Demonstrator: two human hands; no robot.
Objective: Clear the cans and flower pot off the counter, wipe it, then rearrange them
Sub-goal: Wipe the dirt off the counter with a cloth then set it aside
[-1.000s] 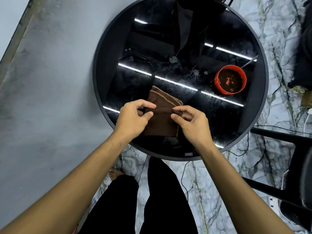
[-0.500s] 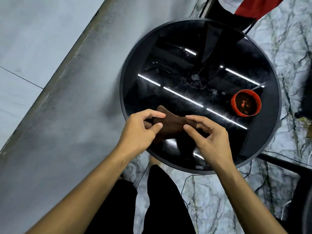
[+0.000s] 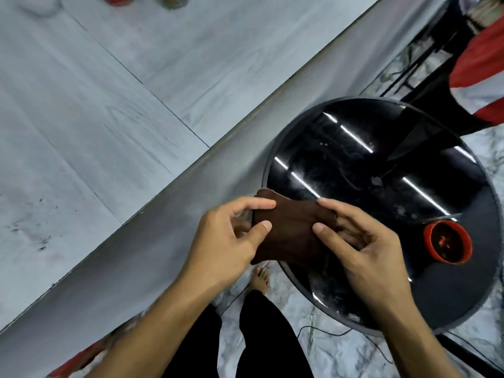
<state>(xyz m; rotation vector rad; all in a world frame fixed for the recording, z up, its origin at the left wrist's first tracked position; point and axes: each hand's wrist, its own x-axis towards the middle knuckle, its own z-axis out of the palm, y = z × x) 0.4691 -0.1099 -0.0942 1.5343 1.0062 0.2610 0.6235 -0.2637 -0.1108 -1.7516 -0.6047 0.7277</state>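
I hold a folded brown cloth (image 3: 291,230) in the air with both hands, over the left rim of a round black glass table (image 3: 450,296). My left hand (image 3: 229,236) pinches its left edge and my right hand (image 3: 362,241) pinches its right edge. A small red flower pot (image 3: 447,242) stands on the table at the right. The grey counter (image 3: 95,118) fills the upper left. Two cans (image 3: 144,0) show blurred at its far top edge, cut off by the frame.
Dark specks (image 3: 35,230) lie on the counter at the left. The floor is marble with black cables (image 3: 327,332). My legs (image 3: 261,339) stand below. A black chair with red and white fabric (image 3: 480,66) is at the upper right.
Both hands lifted the cloth off the glass table and carried it left toward the counter. The view swung left, bringing the counter top and the cans into sight.
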